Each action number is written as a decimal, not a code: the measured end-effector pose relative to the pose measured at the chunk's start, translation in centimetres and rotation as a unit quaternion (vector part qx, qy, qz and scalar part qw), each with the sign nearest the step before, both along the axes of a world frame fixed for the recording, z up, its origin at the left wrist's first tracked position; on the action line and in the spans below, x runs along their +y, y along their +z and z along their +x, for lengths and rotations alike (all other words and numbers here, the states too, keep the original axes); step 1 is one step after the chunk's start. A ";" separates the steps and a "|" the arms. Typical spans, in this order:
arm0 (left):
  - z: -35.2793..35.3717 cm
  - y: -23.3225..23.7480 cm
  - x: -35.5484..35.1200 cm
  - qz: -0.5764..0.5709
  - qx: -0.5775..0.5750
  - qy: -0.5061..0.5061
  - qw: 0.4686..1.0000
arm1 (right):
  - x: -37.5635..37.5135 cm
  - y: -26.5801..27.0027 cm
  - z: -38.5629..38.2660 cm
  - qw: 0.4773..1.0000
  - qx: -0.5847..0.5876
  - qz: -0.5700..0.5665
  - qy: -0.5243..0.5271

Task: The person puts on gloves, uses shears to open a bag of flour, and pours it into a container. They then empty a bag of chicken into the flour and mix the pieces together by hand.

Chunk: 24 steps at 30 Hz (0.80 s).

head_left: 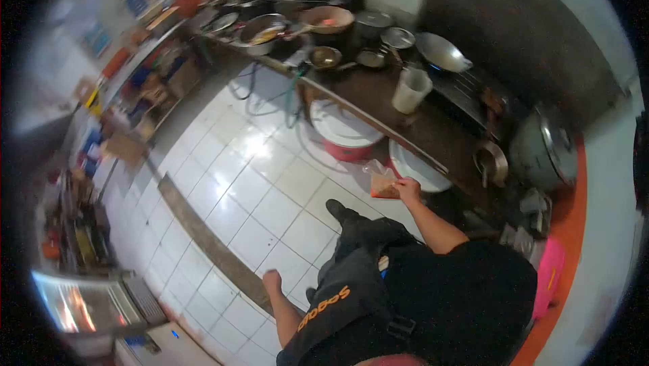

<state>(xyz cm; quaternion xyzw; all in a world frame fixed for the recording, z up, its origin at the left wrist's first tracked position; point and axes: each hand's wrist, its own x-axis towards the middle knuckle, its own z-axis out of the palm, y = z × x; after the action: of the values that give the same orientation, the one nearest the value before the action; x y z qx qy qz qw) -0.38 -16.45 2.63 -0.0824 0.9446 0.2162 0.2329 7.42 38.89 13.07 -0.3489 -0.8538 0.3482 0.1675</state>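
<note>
My right hand [407, 190] is closed on the top of a clear plastic bag [382, 185] with an orange-brown filling, held out beside the cooking counter. What the filling is, I cannot make out. My left hand [272, 281] hangs low over the tiled floor, fingers curled in, with nothing seen in it. A dark apron [338, 305] with orange lettering covers my front.
Pans, including a large wok [443, 52], and a pale plastic jug [412, 90] stand on the dark counter [378, 99]. Below are white-lidded tubs [346, 126]. A big lidded pot [544, 150] stands right. A raised strip [209, 237] crosses the floor; cluttered shelves [159, 85] stand left.
</note>
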 end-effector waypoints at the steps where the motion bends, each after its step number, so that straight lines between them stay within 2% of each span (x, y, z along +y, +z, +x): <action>1: -1.8 1.0 0.4 0.070 0.028 0.043 0.996 | -1.0 0.6 -2.3 1.000 0.003 0.000 0.026; 4: -7.2 4.7 3.7 0.259 0.075 0.060 0.961 | -3.4 0.9 -8.1 0.994 0.064 0.035 0.080; 5: -8.9 6.5 4.7 0.245 0.090 0.004 0.965 | -4.5 1.6 -9.9 0.993 0.059 0.031 0.097; 7: -12.6 5.8 6.5 0.329 0.060 0.021 0.942 | -7.5 5.3 -13.9 0.986 0.086 0.007 0.144; 9: -16.1 7.7 8.6 0.340 0.071 -0.016 0.937 | -9.6 6.4 -18.0 0.979 0.091 -0.005 0.184; 11: -19.3 10.8 9.6 0.312 0.078 -0.051 0.946 | -12.2 7.1 -22.5 0.959 0.090 -0.037 0.267; 13: -22.5 10.2 9.4 0.389 0.033 -0.007 0.921 | -15.8 8.6 -26.8 0.942 0.084 -0.119 0.302; 14: -24.1 10.4 8.9 0.387 0.043 0.003 0.921 | -17.5 9.5 -29.2 0.938 0.088 -0.120 0.314; 17: -27.2 15.4 6.0 0.413 0.069 0.090 0.904 | -23.9 12.0 -35.6 0.893 0.123 -0.136 0.410; 19: -29.4 16.9 3.3 0.417 0.143 0.146 0.886 | -27.6 13.4 -39.7 0.852 0.121 -0.129 0.494; 20: -30.3 17.2 1.8 0.413 0.152 0.159 0.884 | -29.5 13.9 -41.4 0.843 0.122 -0.131 0.507; 22: -32.0 17.2 -1.4 0.455 0.171 0.225 0.844 | -33.2 14.5 -44.8 0.811 0.118 -0.181 0.543; 24: -33.9 17.0 -5.4 0.463 0.182 0.232 0.836 | -36.7 14.1 -48.8 0.782 0.133 -0.169 0.585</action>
<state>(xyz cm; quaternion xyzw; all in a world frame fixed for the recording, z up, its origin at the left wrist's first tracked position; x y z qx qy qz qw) -34.27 -21.85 19.61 -0.1409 0.7127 0.6871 0.0104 -41.39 2.23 27.21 0.2450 -0.7908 0.5606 -0.0183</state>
